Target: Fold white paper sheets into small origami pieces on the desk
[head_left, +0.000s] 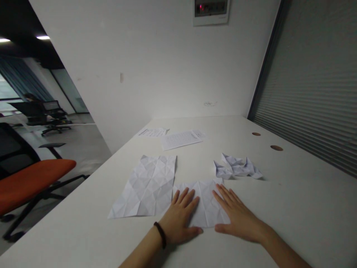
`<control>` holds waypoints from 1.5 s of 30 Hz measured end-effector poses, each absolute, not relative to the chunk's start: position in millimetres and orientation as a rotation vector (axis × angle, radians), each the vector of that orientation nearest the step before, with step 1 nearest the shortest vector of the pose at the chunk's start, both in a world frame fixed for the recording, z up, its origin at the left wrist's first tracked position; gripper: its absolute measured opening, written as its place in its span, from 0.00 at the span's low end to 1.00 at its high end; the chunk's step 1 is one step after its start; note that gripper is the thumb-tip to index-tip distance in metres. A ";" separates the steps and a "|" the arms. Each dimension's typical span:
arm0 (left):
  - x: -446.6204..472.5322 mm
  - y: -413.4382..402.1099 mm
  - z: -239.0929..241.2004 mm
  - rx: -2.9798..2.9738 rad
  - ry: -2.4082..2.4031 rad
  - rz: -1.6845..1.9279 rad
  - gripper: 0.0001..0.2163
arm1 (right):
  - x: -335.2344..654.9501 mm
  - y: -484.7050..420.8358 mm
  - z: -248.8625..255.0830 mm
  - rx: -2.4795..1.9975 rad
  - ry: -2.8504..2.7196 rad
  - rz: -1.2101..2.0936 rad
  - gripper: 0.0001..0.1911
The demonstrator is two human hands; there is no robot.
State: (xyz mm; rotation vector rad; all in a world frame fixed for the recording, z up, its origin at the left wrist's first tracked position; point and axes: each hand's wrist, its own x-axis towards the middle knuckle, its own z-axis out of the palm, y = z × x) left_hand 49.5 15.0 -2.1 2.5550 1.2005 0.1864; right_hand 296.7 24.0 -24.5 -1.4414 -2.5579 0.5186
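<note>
White wall (167, 67) behind a long white table (292, 208); small wall panel (211, 11) up high, red light showing. Slatted blind (315, 82) along the right. Left: orange chair (30, 178), black office chairs (47, 115) further off, grey floor (80, 145), lit ceiling lamps (43, 37).

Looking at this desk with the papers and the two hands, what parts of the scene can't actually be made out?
- Head view: the middle of the folded sheet lies under the left hand and right hand.
- The print on the far printed sheets is too small to read.
- The folded paper shape is too small and crumpled to tell its form.
- Both forearms are cut off by the bottom edge.
</note>
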 end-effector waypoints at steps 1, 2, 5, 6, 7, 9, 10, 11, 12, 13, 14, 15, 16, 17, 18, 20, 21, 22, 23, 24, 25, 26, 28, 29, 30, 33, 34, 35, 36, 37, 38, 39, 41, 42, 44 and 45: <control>49.0 16.0 -0.4 2.551 1.200 0.170 0.37 | 297.3 24.1 -21.9 -1.455 -2.571 0.557 0.49; 48.3 17.0 1.7 2.544 1.204 0.163 0.37 | 298.0 24.0 -18.4 -1.474 -2.586 0.601 0.50; 44.8 19.8 8.4 2.527 1.192 0.176 0.29 | 302.1 22.3 -5.8 -1.513 -2.609 0.717 0.48; 43.3 20.4 10.2 2.531 1.169 0.196 0.25 | 304.2 21.6 -2.1 -1.512 -2.598 0.738 0.45; 41.7 20.8 11.4 2.538 1.144 0.224 0.23 | 306.6 21.0 0.9 -1.503 -2.579 0.748 0.41; 39.0 20.8 12.9 2.558 1.110 0.298 0.23 | 311.8 21.2 4.4 -1.463 -2.521 0.742 0.32; 38.0 20.3 13.3 2.561 1.107 0.341 0.23 | 314.3 21.9 5.3 -1.440 -2.479 0.731 0.28; 37.4 19.6 14.0 2.556 1.109 0.377 0.22 | 316.5 23.1 5.7 -1.418 -2.431 0.724 0.24; 37.0 18.6 15.0 2.542 1.115 0.408 0.20 | 318.4 24.5 6.1 -1.401 -2.380 0.725 0.20; 36.8 17.5 16.4 2.521 1.120 0.437 0.18 | 319.7 26.0 6.5 -1.395 -2.323 0.728 0.16; 36.8 16.3 18.1 2.500 1.122 0.474 0.16 | 320.4 27.4 7.0 -1.395 -2.260 0.733 0.13; 36.9 15.2 20.1 2.480 1.128 0.534 0.15 | 320.6 28.5 7.7 -1.387 -2.193 0.744 0.12; 37.0 14.2 22.1 2.468 1.136 0.620 0.14 | 320.3 29.3 8.4 -1.367 -2.121 0.767 0.13; 37.1 13.5 23.8 2.463 1.149 0.738 0.14 | 319.4 29.8 8.9 -1.334 -2.036 0.796 0.15; 37.2 13.2 25.0 2.463 1.168 0.880 0.14 | 318.0 30.2 9.1 -1.295 -1.937 0.831 0.16; 37.3 13.5 25.4 2.463 1.227 1.167 0.16 | 314.3 31.2 7.5 -1.223 -1.741 0.914 0.19; 37.5 14.1 24.6 2.468 1.273 1.282 0.16 | 312.3 32.2 5.3 -1.203 -1.656 0.948 0.19; 37.9 14.8 23.2 2.482 1.328 1.364 0.17 | 310.4 33.7 2.1 -1.198 -1.589 0.971 0.19; 38.6 15.5 21.4 2.507 1.389 1.416 0.17 | 308.7 35.7 -2.2 -1.206 -1.545 0.977 0.19; 39.6 16.1 19.2 2.546 1.444 1.433 0.18 | 307.3 38.2 -7.5 -1.219 -1.523 0.976 0.18; 41.1 16.5 16.8 2.595 1.485 1.425 0.19 | 306.3 41.0 -13.6 -1.249 -1.516 0.945 0.17; 43.1 16.7 14.2 2.648 1.506 1.388 0.20 | 305.8 43.8 -20.1 -1.297 -1.510 0.866 0.15; 48.4 16.2 8.6 2.734 1.497 1.221 0.23 | 305.5 48.9 -33.1 -1.424 -1.555 0.681 0.12; 51.4 15.5 5.6 2.761 1.470 1.092 0.24 | 305.6 50.9 -38.6 -1.480 -1.630 0.561 0.11; 54.4 14.6 2.6 2.776 1.434 0.943 0.25 | 305.7 52.3 -42.9 -1.525 -1.683 0.450 0.11; 60.7 11.6 -6.6 2.744 1.318 0.515 0.29 | 305.4 52.7 -46.2 -1.563 -1.753 0.240 0.16; 61.7 10.8 -9.1 2.718 1.294 0.416 0.30 | 304.7 51.5 -44.2 -1.545 -1.774 0.174 0.19; 62.0 10.2 -11.2 2.691 1.286 0.349 0.30 | 303.6 49.7 -41.2 -1.517 -1.815 0.094 0.21; 62.0 9.9 -12.7 2.667 1.288 0.305 0.29 | 302.0 47.2 -37.8 -1.480 -1.876 0.016 0.23; 61.7 9.8 -13.6 2.650 1.293 0.278 0.29 | 300.0 44.1 -34.5 -1.435 -1.953 -0.050 0.23; 61.3 10.0 -13.9 2.638 1.299 0.263 0.29 | 297.6 40.6 -31.7 -1.394 -2.045 -0.077 0.22; 60.8 10.3 -13.7 2.631 1.302 0.256 0.28 | 295.0 36.9 -29.9 -1.359 -2.150 -0.065 0.21; 60.3 11.0 -12.5 2.623 1.299 0.245 0.29 | 290.0 30.1 -29.5 -1.318 -2.359 0.035 0.23; 60.2 11.3 -11.8 2.618 1.300 0.240 0.29 | 287.8 27.4 -30.7 -1.317 -2.442 0.095 0.25; 60.4 11.4 -10.9 2.608 1.302 0.231 0.29 | 285.1 24.2 -34.4 -1.343 -2.545 0.189 0.28; 60.6 11.3 -10.8 2.603 1.304 0.231 0.29 | 284.5 23.7 -36.1 -1.359 -2.564 0.214 0.29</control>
